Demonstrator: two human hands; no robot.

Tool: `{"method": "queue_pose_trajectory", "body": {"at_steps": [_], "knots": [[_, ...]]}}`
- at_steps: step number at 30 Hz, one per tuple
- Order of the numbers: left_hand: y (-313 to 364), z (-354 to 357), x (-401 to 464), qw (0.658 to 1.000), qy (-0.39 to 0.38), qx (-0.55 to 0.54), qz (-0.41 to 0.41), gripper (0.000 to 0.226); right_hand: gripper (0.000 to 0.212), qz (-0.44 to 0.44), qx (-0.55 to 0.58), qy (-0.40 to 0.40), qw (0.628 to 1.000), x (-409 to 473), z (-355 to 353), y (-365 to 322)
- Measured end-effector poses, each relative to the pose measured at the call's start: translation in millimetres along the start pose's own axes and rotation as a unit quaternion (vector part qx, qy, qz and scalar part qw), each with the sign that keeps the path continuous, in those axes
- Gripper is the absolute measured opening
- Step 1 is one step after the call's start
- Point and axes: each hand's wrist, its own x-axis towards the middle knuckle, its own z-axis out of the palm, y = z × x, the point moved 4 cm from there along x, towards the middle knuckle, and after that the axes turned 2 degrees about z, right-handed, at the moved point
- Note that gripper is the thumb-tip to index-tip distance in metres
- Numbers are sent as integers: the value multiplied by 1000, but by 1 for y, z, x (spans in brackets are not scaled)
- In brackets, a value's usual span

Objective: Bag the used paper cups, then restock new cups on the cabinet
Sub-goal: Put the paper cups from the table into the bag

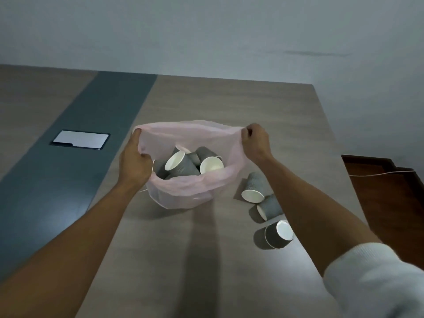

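Observation:
A thin pink plastic bag (183,191) stands on the wooden table (229,104), its mouth stretched wide. My left hand (135,161) grips the bag's left rim and my right hand (255,141) pinches the right rim. Several grey ribbed paper cups with white insides (183,166) lie jumbled inside the bag. Three more grey cups lie on their sides on the table to the bag's right: one (254,187) nearest the bag, one (269,206) below it, one (276,235) closest to me.
A dark grey strip (80,145) runs down the table's left part, with a flat rectangular panel (80,140) set in it. The table's right edge drops to a dark brown floor (390,198) with a thin cord. A pale wall stands behind.

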Motion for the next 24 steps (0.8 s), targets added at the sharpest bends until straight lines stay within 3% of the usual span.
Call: {"method": "queue_pose_trajectory", "body": {"at_steps": [5, 7, 9, 11, 14, 15, 16, 17, 18, 19, 22, 24], "knots": [[25, 32, -22, 999, -4, 32, -1, 84, 17, -48, 23, -35, 998, 38, -22, -2], [27, 47, -39, 999, -9, 30, 12, 87, 18, -14, 58, -76, 995, 44, -20, 19], [27, 57, -51, 999, -3, 40, 22, 87, 30, 78, 84, -131, 985, 51, -12, 55], [28, 64, -59, 999, 7, 39, 17, 86, 44, 125, 9, -196, 973, 46, -13, 86], [32, 69, -62, 999, 10, 45, 19, 82, 26, 151, -118, -356, 914, 17, -18, 118], [34, 70, -62, 999, 8, 46, 16, 83, 40, 134, -158, -419, 884, 10, -13, 128], [36, 70, -62, 999, 6, 49, 11, 83, 74, 101, -204, -467, 855, 3, -9, 137], [37, 70, -62, 999, 4, 51, 6, 83, 106, 59, -234, -482, 842, -4, 0, 147], [38, 70, -61, 998, 1, 55, 5, 83, 124, 30, -252, -480, 840, -7, 11, 156], [39, 69, -60, 998, 0, 60, 6, 82, 130, 13, -243, -468, 849, -8, 19, 161], [44, 65, -57, 998, -1, 55, 4, 75, 112, -17, -207, -437, 875, -2, 13, 138], [49, 62, -55, 999, 0, 43, -1, 66, 81, -40, -244, -449, 859, 13, -12, 105]]}}
